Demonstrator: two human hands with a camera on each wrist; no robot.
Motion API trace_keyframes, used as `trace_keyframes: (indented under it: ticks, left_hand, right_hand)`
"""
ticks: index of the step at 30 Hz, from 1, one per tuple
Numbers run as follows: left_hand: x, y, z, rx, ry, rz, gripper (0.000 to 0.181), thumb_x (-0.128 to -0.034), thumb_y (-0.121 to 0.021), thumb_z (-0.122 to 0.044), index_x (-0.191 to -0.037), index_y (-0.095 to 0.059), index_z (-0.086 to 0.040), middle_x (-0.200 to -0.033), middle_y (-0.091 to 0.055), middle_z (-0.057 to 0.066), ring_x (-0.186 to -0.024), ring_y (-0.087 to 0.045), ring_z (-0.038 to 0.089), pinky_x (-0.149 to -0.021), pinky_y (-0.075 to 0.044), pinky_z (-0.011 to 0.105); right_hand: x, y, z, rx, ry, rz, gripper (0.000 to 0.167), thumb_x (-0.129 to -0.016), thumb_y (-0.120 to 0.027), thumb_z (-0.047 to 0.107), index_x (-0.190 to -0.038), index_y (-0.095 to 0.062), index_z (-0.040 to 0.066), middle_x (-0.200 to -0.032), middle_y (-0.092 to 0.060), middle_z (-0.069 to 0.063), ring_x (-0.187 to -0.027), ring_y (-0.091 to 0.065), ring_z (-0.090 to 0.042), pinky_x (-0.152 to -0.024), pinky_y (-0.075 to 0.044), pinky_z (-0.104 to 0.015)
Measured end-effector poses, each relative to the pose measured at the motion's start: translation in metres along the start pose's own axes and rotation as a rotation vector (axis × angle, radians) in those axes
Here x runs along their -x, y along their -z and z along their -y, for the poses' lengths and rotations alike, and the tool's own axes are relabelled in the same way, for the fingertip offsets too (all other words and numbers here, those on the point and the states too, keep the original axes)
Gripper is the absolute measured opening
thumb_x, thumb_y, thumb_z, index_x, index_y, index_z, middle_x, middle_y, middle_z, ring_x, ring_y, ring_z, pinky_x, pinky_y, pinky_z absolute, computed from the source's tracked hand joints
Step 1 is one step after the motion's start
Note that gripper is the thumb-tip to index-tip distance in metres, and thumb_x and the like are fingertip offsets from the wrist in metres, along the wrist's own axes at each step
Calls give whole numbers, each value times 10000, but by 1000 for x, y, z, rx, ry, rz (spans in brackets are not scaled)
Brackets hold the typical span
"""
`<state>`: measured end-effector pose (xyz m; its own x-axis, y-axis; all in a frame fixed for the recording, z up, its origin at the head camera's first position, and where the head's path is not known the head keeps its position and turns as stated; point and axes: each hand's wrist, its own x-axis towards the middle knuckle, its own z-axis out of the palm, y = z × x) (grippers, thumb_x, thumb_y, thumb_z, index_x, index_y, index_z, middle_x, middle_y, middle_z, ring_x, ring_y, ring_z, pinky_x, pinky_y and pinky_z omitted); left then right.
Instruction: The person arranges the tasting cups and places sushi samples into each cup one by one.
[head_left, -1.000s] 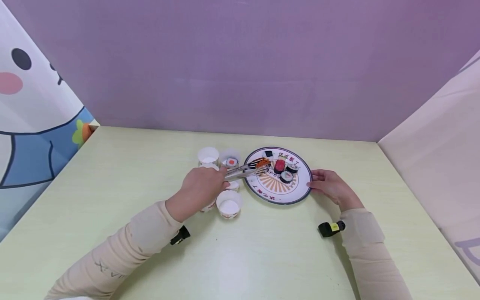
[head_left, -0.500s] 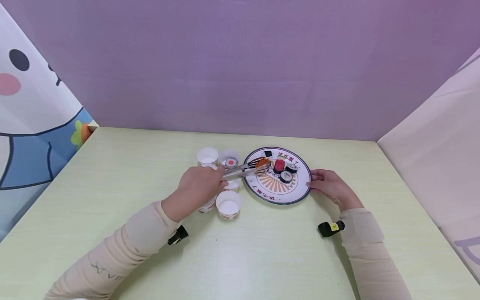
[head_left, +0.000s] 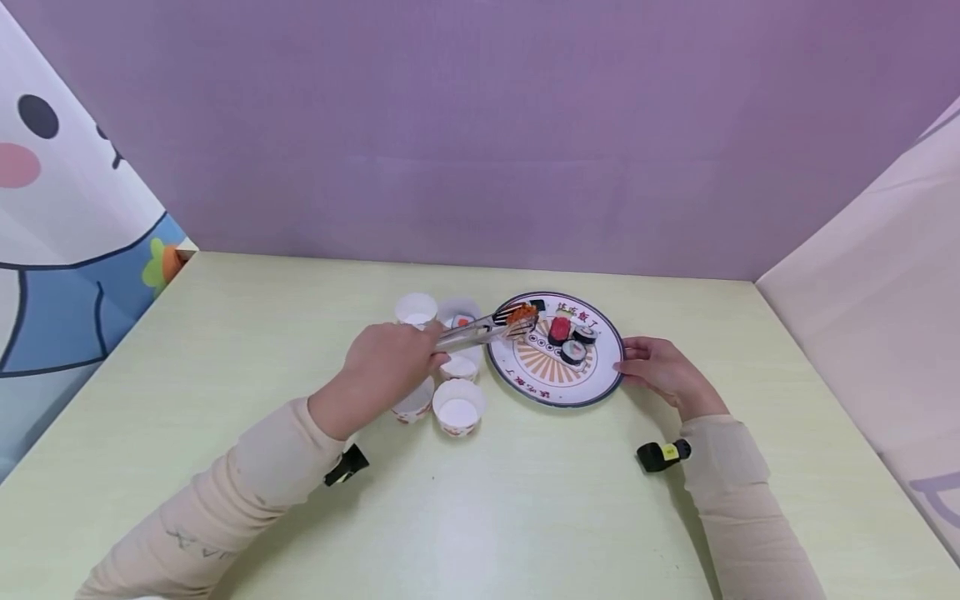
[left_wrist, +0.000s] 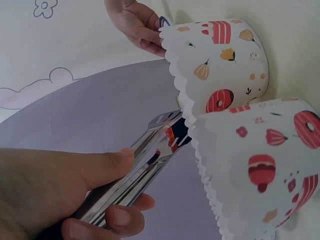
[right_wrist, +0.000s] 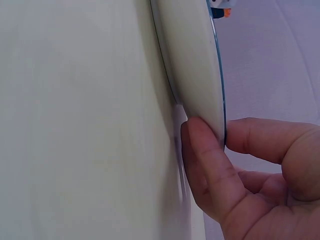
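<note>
My left hand grips metal tongs with fork-like ends. Between those ends sits an orange-topped sushi piece, over the left part of a white plate with a dark blue rim. In the left wrist view the thumb presses along the tongs, fingers curled beneath. My right hand pinches the plate's right edge; the right wrist view shows the thumb on one face of the plate and fingers on the other. A red-topped sushi and two sushi rolls lie on the plate.
Several white paper cups with scalloped rims and printed sides stand left of the plate, partly under my left hand. A back cup holds a sushi piece. A purple panel rises behind the table.
My left hand has drawn slightly left and away, carrying the tongs and the orange-topped sushi up and left over the plate. The right hand and plate stay put.
</note>
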<state>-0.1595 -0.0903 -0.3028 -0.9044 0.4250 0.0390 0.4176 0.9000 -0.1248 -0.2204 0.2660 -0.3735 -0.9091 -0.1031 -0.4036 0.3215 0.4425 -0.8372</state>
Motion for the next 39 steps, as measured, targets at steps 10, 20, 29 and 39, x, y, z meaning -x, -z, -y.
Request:
trace_keyframes:
  ticks: [10, 20, 29, 39]
  left_hand:
    - [9, 6, 13, -10, 31, -58, 308, -931, -575, -381, -930, -531, -76, -523, -423, 10, -444, -433, 174, -396, -371, 326]
    - [23, 16, 25, -20, 58, -72, 307, -935, -577, -355, -872, -489, -69, -504, -419, 18, -427, -424, 185, -392, -350, 322]
    - [37, 22, 37, -1, 89, -102, 282, -921, -606, -326, -874, -496, -71, -493, -410, 16, -430, -412, 182, -394, -333, 321]
    - [46, 21, 49, 9, 127, -118, 299, -911, -617, -332, -834, -486, -74, -483, -400, 13, -419, -414, 191, -392, -332, 341]
  right_hand:
    - [-1, 0, 0, 7, -4, 1, 586, -911, -577, -8, -1405, -275, -98, -1212, -447, -192, -933, -541, -145, -825, -503, -234]
    - [-1, 0, 0, -9, 4, 13, 602, -909, -579, -10, -1406, -256, -113, -1200, -454, -187, -919, -541, -122, -828, -503, -241]
    - [1, 1, 2, 3, 6, 16, 606, -910, -580, -2, -1406, -253, -119, -1259, -432, -233, -927, -547, -129, -828, -503, -238]
    - [1, 0, 1, -8, 13, 10, 589, -907, -569, -24, -1401, -264, -123, -1216, -451, -215, -912, -552, -127, -820, -506, -236]
